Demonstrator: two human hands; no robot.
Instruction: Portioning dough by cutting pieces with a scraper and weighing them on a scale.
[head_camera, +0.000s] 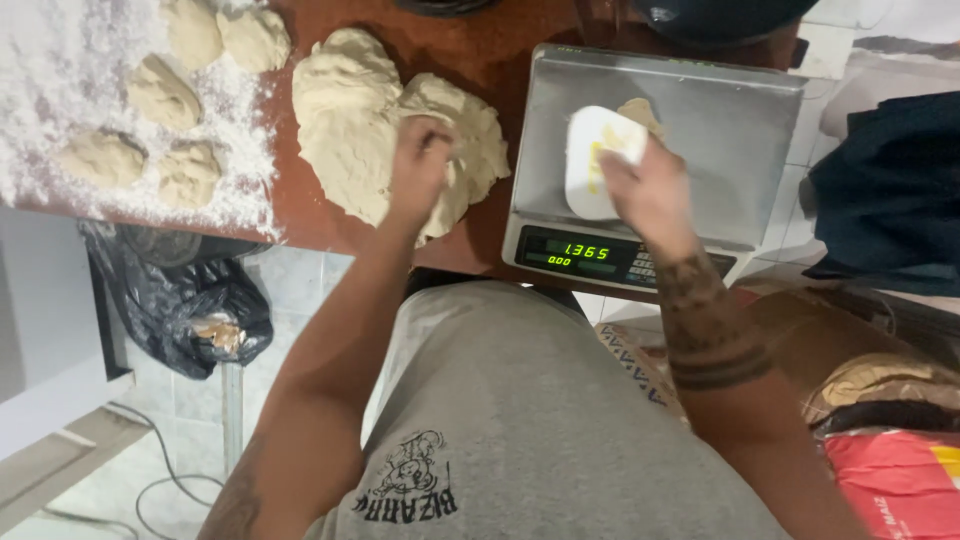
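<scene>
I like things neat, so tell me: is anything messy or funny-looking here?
Mostly just flour strewn thickly over the left end of the table, around the small dough balls. The left hand presses into the big dough lump; the right hand holds a white scraper over the scale. Nothing looks broken.

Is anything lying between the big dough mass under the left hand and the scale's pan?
Nothing visible. The left hand rests on the big dough mass, and only bare wooden table separates it from the scale pan, where the right hand holds a white scraper beside a small dough piece.
</scene>
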